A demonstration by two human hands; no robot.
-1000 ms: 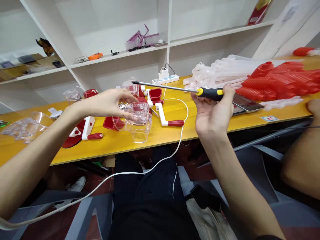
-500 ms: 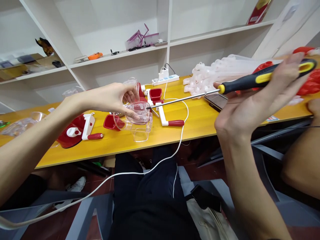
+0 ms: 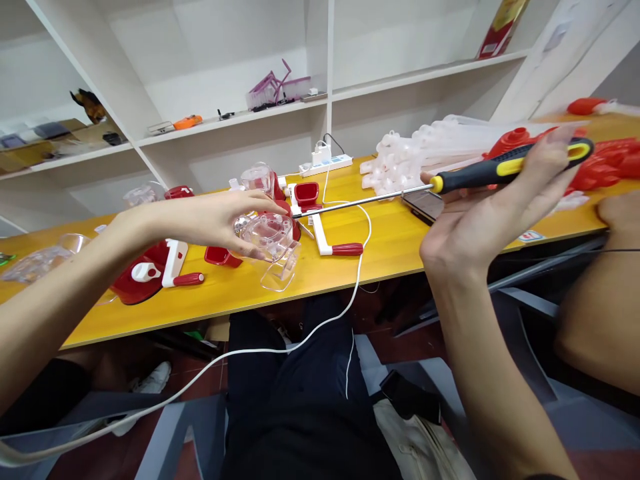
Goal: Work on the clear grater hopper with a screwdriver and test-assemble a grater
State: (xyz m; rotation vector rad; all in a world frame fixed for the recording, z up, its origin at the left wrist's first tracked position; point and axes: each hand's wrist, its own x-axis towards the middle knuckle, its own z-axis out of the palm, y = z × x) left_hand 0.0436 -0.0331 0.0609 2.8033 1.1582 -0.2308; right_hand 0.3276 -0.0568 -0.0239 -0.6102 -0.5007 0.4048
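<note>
My left hand (image 3: 235, 217) is closed around a clear plastic housing (image 3: 273, 237), thumb on its near side and fingers on the far side. Lower down, a clear square-edged section (image 3: 283, 270) of plastic shows above the table's front edge. In my right hand (image 3: 493, 213) lies a long screwdriver (image 3: 505, 167) with a black and yellow handle. Its thin shaft points left, and the tip is close to the right side of the housing; I cannot tell whether they touch. A white crank with a red grip (image 3: 345, 249) lies to the right of the housing.
A red and white crank unit (image 3: 145, 273) stands left on the yellow table (image 3: 390, 260). Red trays (image 3: 306, 193), a power strip (image 3: 327, 164), clear tubes (image 3: 400, 157) and red parts (image 3: 610, 167) lie behind. A white cable (image 3: 295, 345) hangs across my lap. Another person's arm (image 3: 600, 300) is at right.
My left hand has shifted slightly left and its fingers have straightened over the clear housing, which now sits at a different angle. The screwdriver stays pointed at it. The view has shifted slightly.
</note>
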